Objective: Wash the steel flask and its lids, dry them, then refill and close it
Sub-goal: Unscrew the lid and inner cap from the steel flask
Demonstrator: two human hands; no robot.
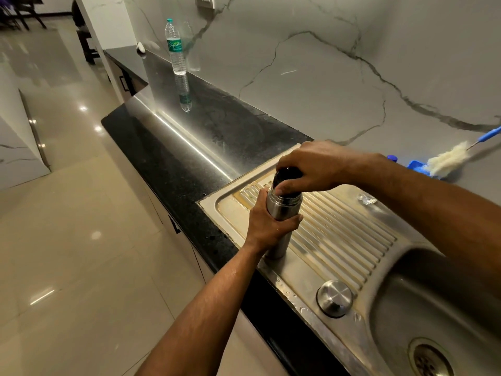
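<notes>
The steel flask (282, 210) stands upright on the ribbed drainboard (339, 234) of the steel sink. My left hand (267, 226) grips its body from the left. My right hand (311, 166) comes over the top and grips a black inner lid (287, 173) that sits at the flask's mouth. A round steel outer cap (334, 297) lies on the sink's front rim, nearer to me than the flask.
A plastic water bottle (175, 48) stands far back on the black counter (189, 137). A blue-handled bottle brush (452, 158) lies by the marble wall at right. The sink basin with its drain (431, 359) is at lower right. Tiled floor lies to the left.
</notes>
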